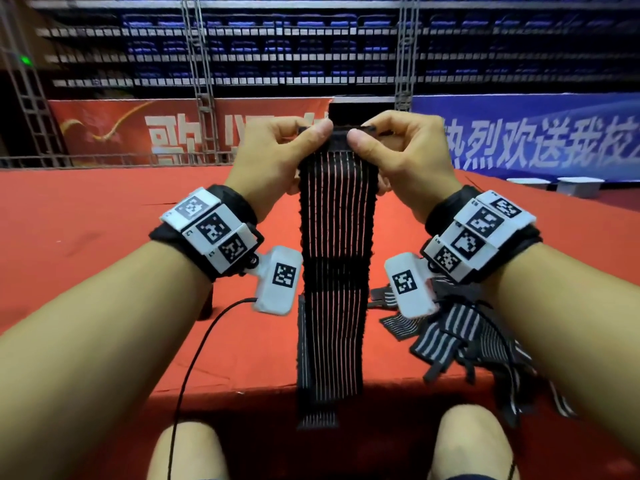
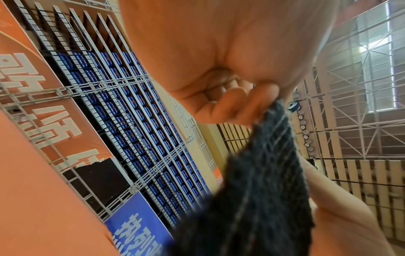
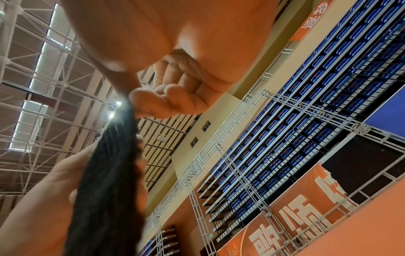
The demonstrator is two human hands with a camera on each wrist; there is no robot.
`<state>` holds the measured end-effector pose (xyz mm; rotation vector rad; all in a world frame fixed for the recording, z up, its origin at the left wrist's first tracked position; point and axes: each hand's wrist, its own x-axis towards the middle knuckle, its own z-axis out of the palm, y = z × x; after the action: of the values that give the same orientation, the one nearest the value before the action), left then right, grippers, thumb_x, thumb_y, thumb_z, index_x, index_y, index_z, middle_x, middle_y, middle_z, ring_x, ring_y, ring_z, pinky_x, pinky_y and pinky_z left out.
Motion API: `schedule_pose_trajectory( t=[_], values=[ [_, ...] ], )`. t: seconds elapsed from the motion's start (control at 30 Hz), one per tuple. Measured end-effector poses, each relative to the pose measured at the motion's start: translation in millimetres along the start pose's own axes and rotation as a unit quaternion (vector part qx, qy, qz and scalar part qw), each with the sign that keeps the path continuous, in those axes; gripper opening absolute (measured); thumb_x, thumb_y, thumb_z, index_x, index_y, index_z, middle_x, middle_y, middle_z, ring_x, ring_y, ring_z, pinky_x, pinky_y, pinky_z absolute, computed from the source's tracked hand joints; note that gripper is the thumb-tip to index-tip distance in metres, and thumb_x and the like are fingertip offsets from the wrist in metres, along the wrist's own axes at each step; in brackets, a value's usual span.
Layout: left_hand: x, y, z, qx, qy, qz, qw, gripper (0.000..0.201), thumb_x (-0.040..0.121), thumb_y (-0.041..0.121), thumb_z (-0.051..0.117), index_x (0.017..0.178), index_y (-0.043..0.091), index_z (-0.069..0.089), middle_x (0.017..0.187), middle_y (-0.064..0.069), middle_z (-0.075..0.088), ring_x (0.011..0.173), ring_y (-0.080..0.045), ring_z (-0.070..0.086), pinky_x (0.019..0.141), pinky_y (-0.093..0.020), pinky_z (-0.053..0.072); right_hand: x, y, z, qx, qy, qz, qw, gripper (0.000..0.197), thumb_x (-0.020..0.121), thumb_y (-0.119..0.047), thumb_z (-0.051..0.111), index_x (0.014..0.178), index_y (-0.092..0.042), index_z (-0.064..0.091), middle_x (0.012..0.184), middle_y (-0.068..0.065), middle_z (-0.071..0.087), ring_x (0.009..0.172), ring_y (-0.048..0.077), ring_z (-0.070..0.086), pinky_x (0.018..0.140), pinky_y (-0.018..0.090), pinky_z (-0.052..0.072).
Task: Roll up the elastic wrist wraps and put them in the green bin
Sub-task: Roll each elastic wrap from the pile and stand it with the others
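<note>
A black striped wrist wrap (image 1: 334,271) is pinched at its top edge by the left hand (image 1: 273,161) and right hand (image 1: 408,161), held hanging above the red counter (image 1: 104,237).

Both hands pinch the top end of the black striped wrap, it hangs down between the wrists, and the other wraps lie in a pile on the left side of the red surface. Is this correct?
Not quite. The pile of other wraps lies on the right side of the red surface, beneath the right wrist, as the head view shows. Otherwise correct: left hand and right hand pinch the wrap at its top end.
</note>
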<state>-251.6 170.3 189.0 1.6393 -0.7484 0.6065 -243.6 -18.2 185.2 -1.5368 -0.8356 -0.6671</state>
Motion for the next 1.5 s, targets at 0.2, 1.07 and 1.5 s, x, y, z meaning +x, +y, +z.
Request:
schedule_pose_trajectory(
  t=[0.2, 1.07, 1.5],
  values=[
    [-1.7, -32.7, -7.9, 0.037, -0.011, -0.059, 0.997, 0.029, 0.1, 0.025, 0.064, 0.076, 0.01, 0.066, 0.054, 0.003, 0.055, 0.041, -0.013, 0.044, 0.037, -0.022, 0.032, -6.0, 31.5, 13.1, -0.022, -0.011, 0.074, 0.997, 0.015, 0.093, -0.01, 0.071, 0.089, 0.002, 0.063, 0.049, -0.004, 0.06, 0.034, 0.008, 0.051, 0.036, 0.019, 0.038],
    [-35.2, -359.7, -3.2, 0.114, -0.037, -0.395, 0.911, 0.022, 0.095, 0.013, 0.069, 0.076, 0.018, 0.061, 0.064, -0.004, 0.062, 0.053, -0.016, 0.059, 0.049, -0.027, 0.048, -61.0, 349.6, 59.9, -0.142, -0.151, 0.411, 0.888, 0.026, 0.097, -0.013, 0.065, 0.072, -0.017, 0.059, 0.049, -0.006, 0.058, 0.043, 0.004, 0.054, 0.049, 0.017, 0.04],
    [-47.2, -452.8, 5.3, 0.091, -0.041, -0.522, 0.847, 0.017, 0.095, 0.011, 0.07, 0.082, 0.013, 0.059, 0.057, -0.001, 0.057, 0.041, -0.009, 0.055, 0.039, -0.021, 0.046, -76.8, 419.0, 75.0, -0.153, -0.205, 0.536, 0.804, 0.022, 0.088, -0.012, 0.076, 0.096, -0.011, 0.055, 0.061, 0.006, 0.064, 0.044, 0.018, 0.056, 0.053, 0.032, 0.051]
  ],
)
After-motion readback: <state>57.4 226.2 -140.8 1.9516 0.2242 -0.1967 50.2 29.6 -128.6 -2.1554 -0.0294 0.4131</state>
